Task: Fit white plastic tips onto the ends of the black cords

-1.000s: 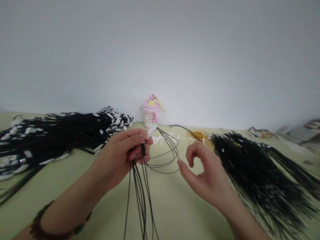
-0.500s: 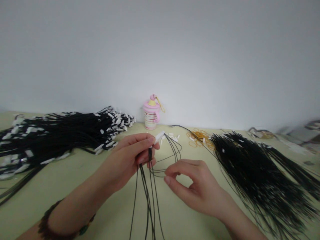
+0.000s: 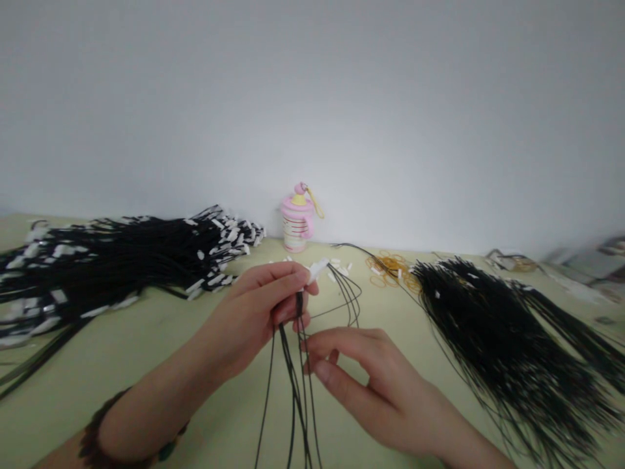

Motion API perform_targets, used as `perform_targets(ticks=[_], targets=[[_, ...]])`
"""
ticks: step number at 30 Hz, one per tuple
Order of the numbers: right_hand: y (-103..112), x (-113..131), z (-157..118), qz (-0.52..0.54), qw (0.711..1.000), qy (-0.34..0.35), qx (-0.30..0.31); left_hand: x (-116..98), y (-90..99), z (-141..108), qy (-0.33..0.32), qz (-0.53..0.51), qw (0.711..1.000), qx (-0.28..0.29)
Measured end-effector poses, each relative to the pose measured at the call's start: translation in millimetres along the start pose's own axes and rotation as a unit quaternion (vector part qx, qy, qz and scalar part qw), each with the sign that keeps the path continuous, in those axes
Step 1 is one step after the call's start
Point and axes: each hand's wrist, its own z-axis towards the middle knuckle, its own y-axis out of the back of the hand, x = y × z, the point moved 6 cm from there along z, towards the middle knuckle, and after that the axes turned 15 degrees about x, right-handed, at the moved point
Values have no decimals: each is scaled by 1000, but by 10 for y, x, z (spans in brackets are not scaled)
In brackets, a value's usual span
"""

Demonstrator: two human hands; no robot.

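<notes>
The left hand clenches a small bundle of thin black cords, its grip closed around them above the bench. The bundle's long axis runs roughly upright: the cords hang from the fist toward the person and run out of the bottom of the view. Flat white tips stick out past the fingers, pointing up and right toward the wall, and a loop of cord arcs out to the right.

The right hand reaches in from the lower right, fingers curled at the hanging cords just below the fist; whether that grip has closed on them, I cannot tell.

A heap of white-tipped cords lies left, a black cord pile right. Rubber bands and a pink-and-white cup stand beyond the hands. A bead bracelet circles the left wrist.
</notes>
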Motion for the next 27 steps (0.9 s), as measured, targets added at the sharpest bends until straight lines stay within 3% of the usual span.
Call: perform_targets(ticks=[6, 12, 18, 27], targets=[[-34, 52, -13, 42, 998, 34, 8, 1, 42, 9, -28, 61, 997, -34], [2, 3, 9, 39, 999, 13, -8, 49, 63, 21, -23, 115, 992, -43], [20, -111, 33, 53, 998, -20, -12, 30, -147, -19, -11, 217, 976, 10], [28, -86, 33, 78, 997, -17, 6, 29, -227, -30, 0, 204, 978, 40]])
